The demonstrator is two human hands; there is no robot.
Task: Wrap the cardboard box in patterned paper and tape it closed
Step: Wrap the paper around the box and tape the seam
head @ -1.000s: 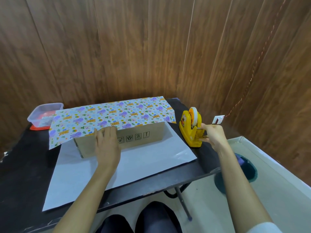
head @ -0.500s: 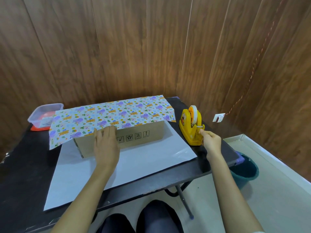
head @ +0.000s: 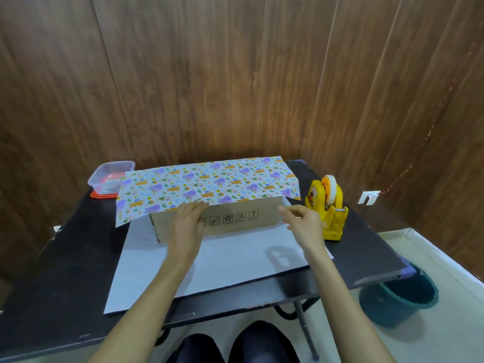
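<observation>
A long cardboard box (head: pixel 243 218) lies on the white underside of the patterned paper (head: pixel 235 258). The paper's far part (head: pixel 209 184) is folded over the box top, print side up, and its edge ends at the box's front top edge. My left hand (head: pixel 187 226) lies flat against the box front, its straight fingertips pressing that paper edge down. My right hand (head: pixel 303 225) hovers by the box's right end, left of the yellow tape dispenser (head: pixel 326 208). Its thumb and forefinger are pinched together, apparently on a short clear piece of tape that is barely visible.
A clear plastic tub (head: pixel 110 176) sits on a red lid at the back left of the black table (head: pixel 65 271). A teal bucket (head: pixel 400 297) stands on the floor at the right. Wood panel walls close off the back and right.
My right hand has left the tape dispenser's cutter and moved left toward the box's right end. My left hand has stayed pressed on the box front.
</observation>
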